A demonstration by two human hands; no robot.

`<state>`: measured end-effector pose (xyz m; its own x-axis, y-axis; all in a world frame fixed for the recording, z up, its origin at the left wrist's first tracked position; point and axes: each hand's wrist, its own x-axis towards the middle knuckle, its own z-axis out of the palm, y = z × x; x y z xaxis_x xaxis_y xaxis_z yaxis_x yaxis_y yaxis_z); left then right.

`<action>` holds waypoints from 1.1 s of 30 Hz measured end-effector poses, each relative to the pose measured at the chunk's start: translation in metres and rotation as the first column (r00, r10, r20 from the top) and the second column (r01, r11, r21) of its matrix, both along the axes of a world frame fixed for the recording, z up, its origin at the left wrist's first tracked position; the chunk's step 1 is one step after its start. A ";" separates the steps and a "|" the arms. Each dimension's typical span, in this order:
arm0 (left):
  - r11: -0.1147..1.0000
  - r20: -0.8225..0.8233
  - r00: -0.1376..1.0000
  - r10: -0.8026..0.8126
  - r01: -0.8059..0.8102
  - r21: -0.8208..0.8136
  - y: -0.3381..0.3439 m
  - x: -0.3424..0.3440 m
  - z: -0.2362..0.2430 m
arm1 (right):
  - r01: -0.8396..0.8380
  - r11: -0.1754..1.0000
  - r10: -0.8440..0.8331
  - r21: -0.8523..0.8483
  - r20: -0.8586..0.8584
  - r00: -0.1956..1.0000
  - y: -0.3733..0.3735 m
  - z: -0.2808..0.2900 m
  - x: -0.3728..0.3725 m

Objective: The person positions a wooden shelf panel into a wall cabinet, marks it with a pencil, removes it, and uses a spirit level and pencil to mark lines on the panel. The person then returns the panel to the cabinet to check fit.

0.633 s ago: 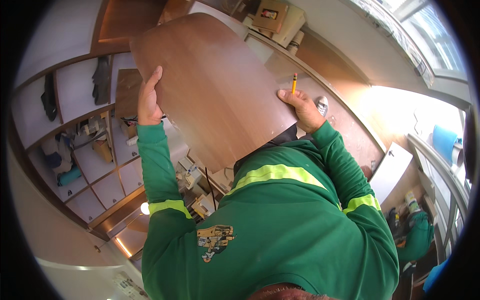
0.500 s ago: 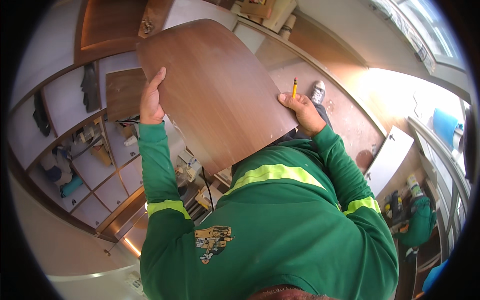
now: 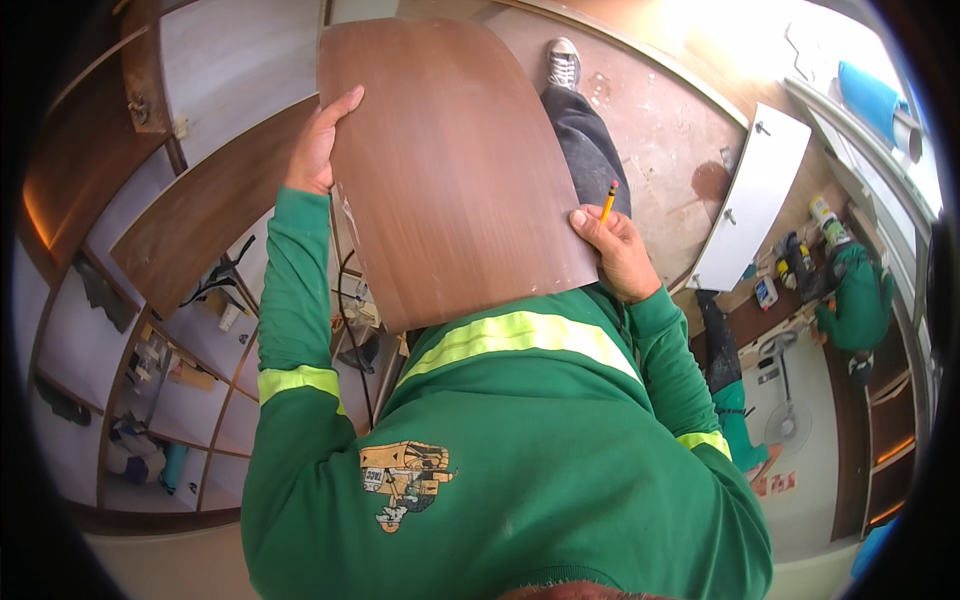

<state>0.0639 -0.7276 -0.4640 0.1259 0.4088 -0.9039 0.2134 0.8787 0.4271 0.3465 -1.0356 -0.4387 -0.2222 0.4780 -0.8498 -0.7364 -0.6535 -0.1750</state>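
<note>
I hold a brown wood-grain panel [image 3: 450, 160] flat in front of my chest. My left hand [image 3: 318, 145] grips its left edge, fingers curled over the top face. My right hand [image 3: 610, 245] grips the panel's lower right corner and also pinches a yellow pencil [image 3: 608, 200] that points upward. Both arms wear green sleeves with yellow reflective bands. My shoe [image 3: 563, 62] and dark trouser leg show past the panel's far edge.
A white cabinet [image 3: 150, 330] with brown shelf edges and several compartments of tools stands on the left. A white door panel [image 3: 755, 195] with handles lies on the floor at right. Another person in green [image 3: 855, 300] crouches at far right beside bottles and a fan [image 3: 785, 420].
The panel has swung up and toward me, now nearer my chest and more upright in view. My head has turned right, showing the floor, my shoe and the white door panel.
</note>
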 end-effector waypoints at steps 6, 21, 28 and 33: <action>0.984 0.105 0.983 -0.149 0.158 -0.082 -0.015 0.054 -0.045 | 0.046 0.999 -0.045 -0.003 0.125 0.991 -0.069 0.001 -0.010; 0.865 0.294 0.815 -0.500 0.488 0.121 -0.019 0.166 -0.005 | 0.232 0.968 -0.246 0.092 0.186 0.951 -0.123 0.042 -0.049; 0.782 0.323 0.716 -0.619 0.599 0.170 -0.024 0.212 -0.001 | 0.275 0.957 -0.286 0.095 0.125 0.950 -0.134 0.050 -0.047; 0.692 0.283 0.645 -0.710 0.713 0.109 -0.028 0.240 -0.045 | 0.313 0.949 -0.315 0.034 0.127 0.941 -0.133 0.051 -0.027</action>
<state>0.3035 -0.7560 -0.5086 0.6198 0.0746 -0.7812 0.6479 0.5129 0.5631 0.3191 -1.1689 -0.3872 0.0521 0.5168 -0.8545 -0.8742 -0.3900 -0.2892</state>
